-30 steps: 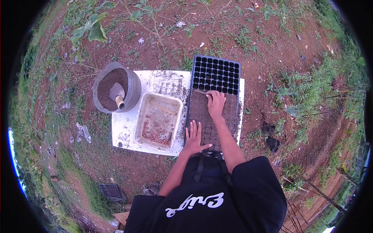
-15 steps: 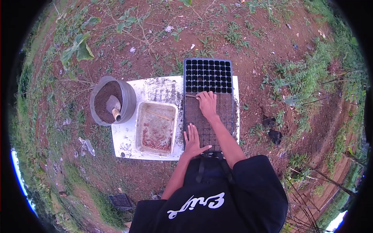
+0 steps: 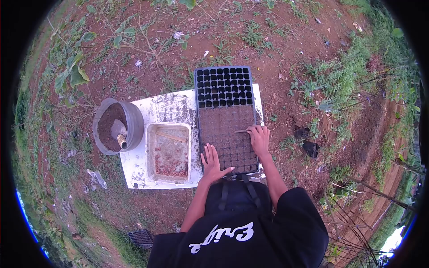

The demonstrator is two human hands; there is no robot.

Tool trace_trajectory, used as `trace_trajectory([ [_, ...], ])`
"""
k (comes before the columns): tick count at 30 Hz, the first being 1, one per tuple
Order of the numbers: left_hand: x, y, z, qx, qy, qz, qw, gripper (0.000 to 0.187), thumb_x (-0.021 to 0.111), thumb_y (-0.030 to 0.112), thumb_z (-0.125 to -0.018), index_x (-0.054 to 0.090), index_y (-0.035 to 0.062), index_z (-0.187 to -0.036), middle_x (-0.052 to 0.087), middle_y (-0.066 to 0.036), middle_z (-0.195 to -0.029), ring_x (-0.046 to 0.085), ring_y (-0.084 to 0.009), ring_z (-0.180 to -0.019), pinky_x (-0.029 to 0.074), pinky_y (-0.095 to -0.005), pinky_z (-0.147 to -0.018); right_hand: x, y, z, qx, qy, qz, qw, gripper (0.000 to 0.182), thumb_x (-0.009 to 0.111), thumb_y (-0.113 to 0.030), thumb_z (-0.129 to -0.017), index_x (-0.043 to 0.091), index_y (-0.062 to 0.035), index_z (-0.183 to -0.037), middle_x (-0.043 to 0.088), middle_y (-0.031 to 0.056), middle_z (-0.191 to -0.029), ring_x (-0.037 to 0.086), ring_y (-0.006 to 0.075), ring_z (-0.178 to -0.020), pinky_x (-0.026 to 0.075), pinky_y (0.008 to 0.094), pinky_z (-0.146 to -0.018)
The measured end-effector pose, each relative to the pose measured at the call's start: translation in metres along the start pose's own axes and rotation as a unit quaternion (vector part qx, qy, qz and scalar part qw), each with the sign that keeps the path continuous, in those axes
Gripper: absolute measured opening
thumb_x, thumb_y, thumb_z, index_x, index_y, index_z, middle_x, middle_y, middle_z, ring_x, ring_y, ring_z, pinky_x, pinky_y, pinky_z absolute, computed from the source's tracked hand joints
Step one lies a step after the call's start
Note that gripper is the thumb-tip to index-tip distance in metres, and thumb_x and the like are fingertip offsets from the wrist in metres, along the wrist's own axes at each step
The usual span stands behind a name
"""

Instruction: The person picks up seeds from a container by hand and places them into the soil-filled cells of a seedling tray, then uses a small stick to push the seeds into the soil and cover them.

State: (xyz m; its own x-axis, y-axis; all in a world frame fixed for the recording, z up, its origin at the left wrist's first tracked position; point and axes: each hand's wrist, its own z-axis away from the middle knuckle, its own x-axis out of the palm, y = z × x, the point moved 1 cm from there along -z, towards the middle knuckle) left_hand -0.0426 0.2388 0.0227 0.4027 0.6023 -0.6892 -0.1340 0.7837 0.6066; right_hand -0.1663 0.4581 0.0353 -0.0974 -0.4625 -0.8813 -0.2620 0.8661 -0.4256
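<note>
A black seedling tray (image 3: 225, 87) lies lengthwise in front of me. Its far cells hold no soil, while brown soil (image 3: 225, 118) fills the nearer ones. My left hand (image 3: 213, 164) rests with fingers spread on the near left part of the tray. At the tray's right side, my right hand (image 3: 260, 137) pinches a short thin stick (image 3: 241, 131) that points left over the soil-filled cells. Left of the tray sits a shallow whitish basin (image 3: 189, 152) with small reddish pieces in it and a flat strip lying across its far part.
A white, dirt-stained board (image 3: 172, 103) carries the tray and basin. At its left stands a grey bucket (image 3: 136, 123) of soil with a trowel (image 3: 119, 129) in it. Another dark tray (image 3: 140, 239) lies on the ground at lower left. Weeds and bare earth surround the board.
My right hand has moved with the stick from the soil's far edge back towards me and to the tray's right side. My left hand stays on the tray. The view has shifted slightly.
</note>
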Motion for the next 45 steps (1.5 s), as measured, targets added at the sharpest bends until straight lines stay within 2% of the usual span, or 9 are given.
trace_trajectory([
  [11, 0.002, 0.0, -0.003, -0.009, 0.002, -0.022, 1.0, 0.138, 0.063, 0.077, -0.07, -0.015, -0.005, -0.149, -0.017, -0.029, -0.156, -0.019, -0.0383, -0.146, -0.01, -0.0597, -0.113, 0.032, 0.026, -0.091, -0.039, 0.041, -0.013, 0.998, 0.009, 0.064, -0.014, -0.086, 0.066, -0.0147, -0.095, 0.061, 0.0014, -0.098, 0.052, 0.0246, -0.093, 0.039, 0.0395, -0.082],
  [17, 0.005, -0.001, -0.004, -0.011, 0.002, -0.031, 0.999, 0.137, 0.061, 0.079, -0.07, -0.014, -0.0043, -0.15, -0.018, -0.029, -0.156, -0.02, -0.0384, -0.146, -0.009, -0.0602, -0.113, 0.034, 0.028, -0.127, -0.009, 0.038, -0.032, 0.999, 0.009, 0.064, -0.014, -0.086, 0.065, -0.0144, -0.095, 0.061, 0.0028, -0.095, 0.052, 0.0254, -0.091, 0.039, 0.0386, -0.081],
  [21, 0.006, -0.001, -0.004, -0.013, 0.005, -0.037, 0.999, 0.138, 0.062, 0.079, -0.07, -0.014, -0.0041, -0.15, -0.017, -0.029, -0.156, -0.02, -0.0386, -0.146, -0.009, -0.0606, -0.113, 0.024, 0.021, -0.102, 0.027, 0.047, -0.067, 0.996, 0.009, 0.064, -0.015, -0.087, 0.066, -0.0145, -0.096, 0.062, 0.003, -0.095, 0.052, 0.0257, -0.091, 0.039, 0.0389, -0.081],
  [26, 0.007, -0.001, -0.006, -0.02, 0.001, -0.039, 0.999, 0.139, 0.062, 0.08, -0.069, -0.014, -0.003, -0.15, -0.018, -0.029, -0.156, -0.02, -0.0386, -0.146, -0.01, -0.0603, -0.113, 0.019, 0.001, -0.029, -0.041, 0.004, -0.056, 0.998, 0.009, 0.065, -0.015, -0.086, 0.066, -0.0146, -0.095, 0.06, 0.0014, -0.096, 0.052, 0.0242, -0.093, 0.038, 0.04, -0.082],
  [37, 0.007, -0.001, -0.009, -0.027, -0.005, -0.056, 0.998, 0.14, 0.06, 0.083, -0.067, -0.015, -0.0011, -0.151, -0.02, -0.029, -0.156, -0.022, -0.0384, -0.145, -0.011, -0.0602, -0.112, 0.042, 0.01, -0.098, 0.031, 0.027, -0.022, 0.999, 0.007, 0.065, -0.018, -0.087, 0.067, -0.0157, -0.093, 0.062, 0.0001, -0.096, 0.052, 0.0249, -0.095, 0.037, 0.0409, -0.083],
  [39, 0.005, 0.001, -0.009, -0.033, -0.005, -0.046, 0.998, 0.14, 0.059, 0.084, -0.067, -0.014, -0.0001, -0.151, -0.019, -0.029, -0.156, -0.021, -0.0386, -0.146, -0.011, -0.0599, -0.113, 0.042, 0.007, -0.095, 0.079, 0.043, -0.035, 0.995, 0.007, 0.065, -0.019, -0.087, 0.067, -0.015, -0.092, 0.063, 0.0016, -0.095, 0.053, 0.026, -0.091, 0.037, 0.0418, -0.081],
  [40, 0.006, 0.0, -0.008, -0.028, -0.001, -0.048, 0.998, 0.139, 0.059, 0.084, -0.067, -0.014, 0.0002, -0.151, -0.018, -0.028, -0.156, -0.021, -0.0386, -0.146, -0.011, -0.0597, -0.113, 0.043, 0.005, -0.088, 0.111, 0.06, -0.07, 0.99, 0.008, 0.066, -0.016, -0.087, 0.068, -0.0148, -0.094, 0.064, 0.0028, -0.096, 0.054, 0.0263, -0.091, 0.038, 0.0414, -0.081],
  [43, 0.008, -0.001, -0.008, -0.029, 0.009, -0.036, 0.999, 0.136, 0.059, 0.083, -0.069, -0.012, 0.0017, -0.152, -0.016, -0.028, -0.157, -0.019, -0.0388, -0.146, -0.011, -0.0595, -0.113, 0.045, -0.001, -0.048, 0.112, 0.106, -0.124, 0.98, 0.011, 0.066, -0.013, -0.086, 0.069, -0.0145, -0.097, 0.064, 0.0043, -0.098, 0.054, 0.0265, -0.092, 0.038, 0.0402, -0.081],
  [45, 0.008, -0.004, -0.009, -0.015, 0.023, -0.029, 0.999, 0.134, 0.058, 0.082, -0.07, -0.011, 0.003, -0.153, -0.015, -0.027, -0.158, -0.02, -0.0377, -0.146, -0.011, -0.0593, -0.113, 0.03, -0.015, -0.008, 0.091, 0.093, -0.144, 0.981, 0.015, 0.067, -0.011, -0.085, 0.07, -0.0141, -0.099, 0.063, 0.0045, -0.099, 0.054, 0.0258, -0.094, 0.038, 0.0389, -0.081],
])
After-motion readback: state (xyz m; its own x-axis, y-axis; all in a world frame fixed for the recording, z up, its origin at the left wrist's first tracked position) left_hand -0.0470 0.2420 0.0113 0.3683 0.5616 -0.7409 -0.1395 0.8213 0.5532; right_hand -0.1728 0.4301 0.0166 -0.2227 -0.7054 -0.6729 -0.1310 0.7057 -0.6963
